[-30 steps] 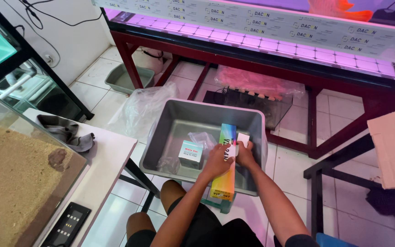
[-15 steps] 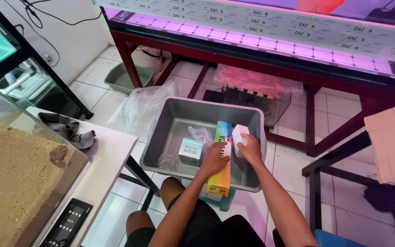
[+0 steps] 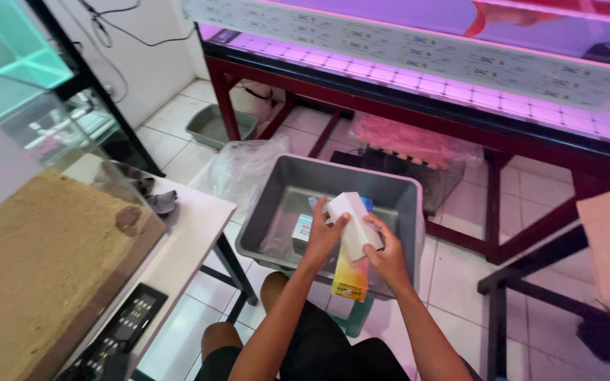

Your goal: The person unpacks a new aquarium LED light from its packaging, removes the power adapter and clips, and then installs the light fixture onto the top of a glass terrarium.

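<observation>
Over grey tub [image 3: 404,212], white box [image 3: 353,224] between hands (both gripping).

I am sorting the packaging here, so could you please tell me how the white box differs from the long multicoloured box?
The plain white box is shorter; the long multicoloured box is printed yellow and orange. The white one lies tilted on top, gripped by the left hand and right hand; the multicoloured one sits beneath. Both look like rectangular cartons.

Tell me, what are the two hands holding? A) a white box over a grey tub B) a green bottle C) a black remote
A: both the left hand and right hand grip the white box above the grey plastic tub.
</observation>
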